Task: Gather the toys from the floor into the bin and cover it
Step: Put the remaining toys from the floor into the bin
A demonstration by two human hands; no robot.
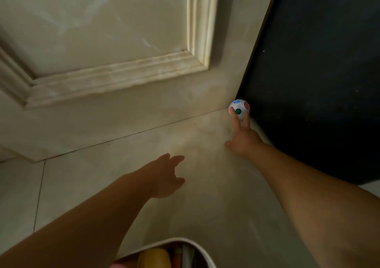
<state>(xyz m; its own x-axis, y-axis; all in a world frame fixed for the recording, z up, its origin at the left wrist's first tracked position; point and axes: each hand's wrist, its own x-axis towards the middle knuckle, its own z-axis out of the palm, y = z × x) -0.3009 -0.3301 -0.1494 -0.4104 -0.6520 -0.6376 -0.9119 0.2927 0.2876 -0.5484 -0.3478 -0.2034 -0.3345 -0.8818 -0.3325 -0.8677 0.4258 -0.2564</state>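
Gathering step: my right hand point(243, 139), fingers straight and apart, touches the ball point(239, 106) at the floor's point(86, 177) far corner; next, presumably, a closing grasp toward the bin point(197, 245); left hand point(166, 177) spread, idle.

Glossy plastic ball point(239, 109), smooth floor tiles point(102, 177)

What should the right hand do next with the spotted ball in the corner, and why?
Probably curl the right hand round the ball and lift it out. Its straight fingers only touch the ball, which sits on the floor where the door meets the dark panel, not yet held. The open bin waits near the person.
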